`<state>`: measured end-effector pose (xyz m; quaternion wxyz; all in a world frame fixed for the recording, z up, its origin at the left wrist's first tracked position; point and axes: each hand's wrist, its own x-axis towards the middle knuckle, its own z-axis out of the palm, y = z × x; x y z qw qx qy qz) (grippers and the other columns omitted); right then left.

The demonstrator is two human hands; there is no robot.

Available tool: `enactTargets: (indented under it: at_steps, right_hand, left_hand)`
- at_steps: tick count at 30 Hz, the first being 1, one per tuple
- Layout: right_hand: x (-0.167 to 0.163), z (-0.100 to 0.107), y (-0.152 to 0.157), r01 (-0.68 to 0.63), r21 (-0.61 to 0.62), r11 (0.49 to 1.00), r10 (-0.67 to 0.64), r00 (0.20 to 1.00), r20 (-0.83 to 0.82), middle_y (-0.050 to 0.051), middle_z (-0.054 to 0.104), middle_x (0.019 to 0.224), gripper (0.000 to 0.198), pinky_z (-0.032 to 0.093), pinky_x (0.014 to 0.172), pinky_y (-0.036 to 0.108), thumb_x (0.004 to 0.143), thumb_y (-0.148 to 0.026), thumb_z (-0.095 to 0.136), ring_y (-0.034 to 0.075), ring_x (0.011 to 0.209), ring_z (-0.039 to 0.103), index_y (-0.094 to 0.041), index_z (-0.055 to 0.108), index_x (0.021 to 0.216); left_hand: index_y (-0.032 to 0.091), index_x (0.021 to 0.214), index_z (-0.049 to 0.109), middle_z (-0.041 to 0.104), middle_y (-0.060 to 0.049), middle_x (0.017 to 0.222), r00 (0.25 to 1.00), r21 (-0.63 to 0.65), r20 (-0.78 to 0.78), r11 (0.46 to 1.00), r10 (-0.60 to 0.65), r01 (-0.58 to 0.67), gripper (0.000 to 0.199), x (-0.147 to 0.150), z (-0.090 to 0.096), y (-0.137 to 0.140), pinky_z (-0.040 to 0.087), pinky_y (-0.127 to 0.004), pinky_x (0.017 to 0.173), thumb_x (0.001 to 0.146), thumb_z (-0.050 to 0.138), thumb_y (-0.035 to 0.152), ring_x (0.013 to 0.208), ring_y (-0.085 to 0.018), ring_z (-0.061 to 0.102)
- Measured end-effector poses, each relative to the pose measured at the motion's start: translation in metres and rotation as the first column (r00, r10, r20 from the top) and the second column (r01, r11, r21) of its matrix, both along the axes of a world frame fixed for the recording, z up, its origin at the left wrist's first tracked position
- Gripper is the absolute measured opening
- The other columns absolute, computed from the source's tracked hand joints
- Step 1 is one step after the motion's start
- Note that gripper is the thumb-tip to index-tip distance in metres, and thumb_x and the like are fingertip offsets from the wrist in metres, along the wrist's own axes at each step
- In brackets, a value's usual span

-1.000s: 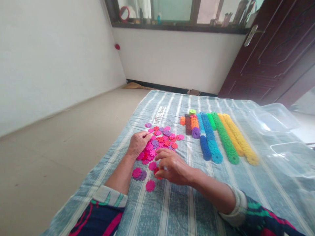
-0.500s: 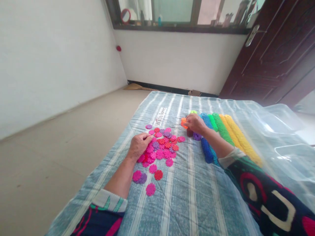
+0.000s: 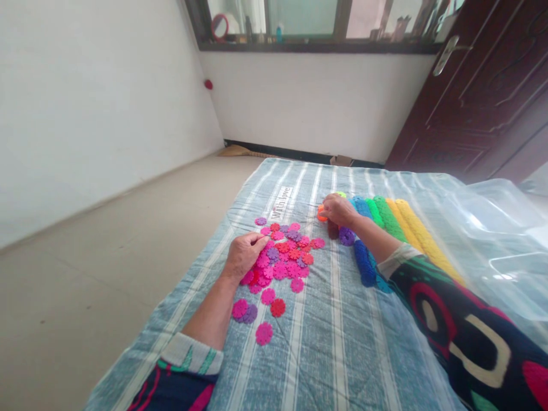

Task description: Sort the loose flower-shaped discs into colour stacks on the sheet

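Note:
Flat notched plastic discs in pink, red and purple lie in a loose pile (image 3: 280, 269) on the striped cloth (image 3: 308, 365). My left hand (image 3: 243, 257) rests at the pile's left edge, thumb and fingers pinched together; whatever is between them is too hidden to make out. Farther off to the right, my right hand (image 3: 341, 211) has its fingers closed on orange discs (image 3: 321, 214). Just below it are a brown stack (image 3: 333, 230) and a purple stack (image 3: 347, 236). A bit of lime green (image 3: 341, 194) shows behind its knuckles.
Long rows of stacked discs lie right of my right hand: blue (image 3: 363, 265), green (image 3: 389, 220) and yellow (image 3: 428, 242). Clear plastic boxes (image 3: 496, 208) stand at the right edge. Beyond the cloth are a white wall (image 3: 299, 103) and a dark red door (image 3: 479, 97).
The whole view has shifted slightly, moving things a little to the right. Both hands keep nearly the same places and closed fingers; the pile looks unchanged.

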<state>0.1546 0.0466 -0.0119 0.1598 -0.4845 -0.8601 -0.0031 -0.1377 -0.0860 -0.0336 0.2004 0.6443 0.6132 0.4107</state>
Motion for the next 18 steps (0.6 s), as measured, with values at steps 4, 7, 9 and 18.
enactTargets:
  at_steps: [4, 7, 9, 18]
  right_hand:
    - [0.001, 0.003, -0.001, 0.011, 0.016, 1.000, -0.011, 0.999, 0.033, 0.010, 0.065, 0.092, 0.012, 0.041, 0.083, 0.030, 0.082, -0.022, 0.069, 0.022, 0.092, 0.056, -0.015, 0.067, 0.073]
    - [0.001, 0.004, -0.007, 0.014, 0.026, 1.000, -0.015, 0.999, 0.048, 0.011, 0.066, 0.093, 0.007, 0.041, 0.084, 0.032, 0.083, -0.018, 0.066, 0.022, 0.094, 0.056, -0.015, 0.068, 0.077]
    - [-0.001, 0.005, -0.013, 0.009, 0.028, 1.000, -0.010, 0.999, 0.052, 0.010, 0.066, 0.093, 0.006, 0.041, 0.084, 0.032, 0.083, -0.016, 0.065, 0.022, 0.093, 0.056, -0.015, 0.068, 0.078]
    - [-0.022, 0.010, -0.051, -0.054, 0.031, 0.998, 0.053, 0.998, 0.013, 0.010, 0.066, 0.092, 0.007, 0.041, 0.081, 0.030, 0.085, -0.017, 0.066, 0.022, 0.094, 0.057, -0.015, 0.068, 0.079]
  left_hand:
    - [0.017, 0.068, 0.068, 0.064, 0.001, 0.068, 1.000, -0.006, 0.010, 1.000, -0.001, 0.001, 0.026, 0.000, 0.000, 0.000, 0.045, -0.024, 0.070, 0.078, 0.058, 0.038, 0.069, -0.015, 0.058]
    - [0.016, 0.068, 0.069, 0.065, 0.001, 0.068, 1.000, -0.003, 0.012, 1.000, -0.001, 0.001, 0.025, 0.000, -0.001, 0.001, 0.045, -0.024, 0.070, 0.078, 0.058, 0.037, 0.069, -0.015, 0.059]
    - [0.016, 0.067, 0.069, 0.065, 0.000, 0.068, 1.000, -0.002, 0.013, 1.000, 0.000, 0.000, 0.027, 0.000, -0.002, 0.001, 0.045, -0.024, 0.071, 0.078, 0.058, 0.038, 0.069, -0.015, 0.059]
    - [0.016, 0.069, 0.070, 0.065, 0.000, 0.067, 1.000, -0.022, 0.013, 1.000, 0.020, -0.019, 0.028, 0.001, -0.003, 0.001, 0.045, -0.025, 0.071, 0.077, 0.058, 0.040, 0.070, -0.016, 0.059]
